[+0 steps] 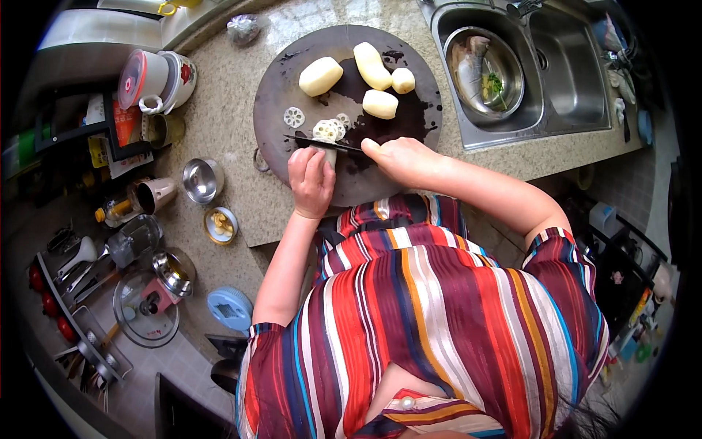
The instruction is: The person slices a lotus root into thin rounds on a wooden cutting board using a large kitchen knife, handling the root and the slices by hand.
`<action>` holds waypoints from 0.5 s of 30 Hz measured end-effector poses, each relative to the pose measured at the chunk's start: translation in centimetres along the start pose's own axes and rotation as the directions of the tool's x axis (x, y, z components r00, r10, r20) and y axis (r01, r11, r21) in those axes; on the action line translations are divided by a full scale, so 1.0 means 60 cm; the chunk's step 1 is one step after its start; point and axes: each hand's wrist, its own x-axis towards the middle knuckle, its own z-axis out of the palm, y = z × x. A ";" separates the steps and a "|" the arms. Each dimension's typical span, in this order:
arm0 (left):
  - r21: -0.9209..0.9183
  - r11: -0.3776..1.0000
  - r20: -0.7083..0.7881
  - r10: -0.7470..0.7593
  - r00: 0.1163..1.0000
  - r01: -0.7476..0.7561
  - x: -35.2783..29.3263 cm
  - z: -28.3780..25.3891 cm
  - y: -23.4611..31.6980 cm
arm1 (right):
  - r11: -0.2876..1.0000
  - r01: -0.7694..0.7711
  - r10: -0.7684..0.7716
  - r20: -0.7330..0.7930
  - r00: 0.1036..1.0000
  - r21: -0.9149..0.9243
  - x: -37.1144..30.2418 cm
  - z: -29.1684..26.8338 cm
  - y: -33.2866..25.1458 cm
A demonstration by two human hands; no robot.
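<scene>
My left hand [311,179] is closed around a piece of lotus root [330,156], holding it down near the front of a round dark cutting board [274,91]. In my right hand [402,159] is the handle of a kitchen knife [307,140], its dark blade lying across the far end of that piece, by my left fingertips. Just beyond the blade, thin lotus root slices [329,130] overlap in a small pile. One slice [294,117] lies apart to the left. Several peeled lotus root sections, such as a thick one [320,77], rest farther back on the wet board.
Right of the board is a double steel sink [537,121], with a steel bowl [513,58] of fish and green bits in it. On the left stand an empty steel bowl [202,181], a small dish [221,224] of yellowish pieces and lidded containers [139,80]. A crumpled plastic bag [243,29] lies behind.
</scene>
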 end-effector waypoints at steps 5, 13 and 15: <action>0.035 0.999 -0.029 0.001 1.000 0.000 -0.015 0.011 -0.010 | 1.000 0.028 -0.028 0.008 1.000 0.002 -0.032 -0.044 -0.021; 0.077 0.997 -0.040 0.029 0.999 -0.026 -0.017 0.017 -0.017 | 1.000 0.017 -0.018 0.050 0.999 0.014 -0.053 -0.071 -0.030; 0.082 0.996 -0.040 0.032 0.999 -0.029 -0.018 0.018 -0.019 | 0.999 0.044 -0.045 0.036 0.998 0.024 -0.054 -0.071 -0.029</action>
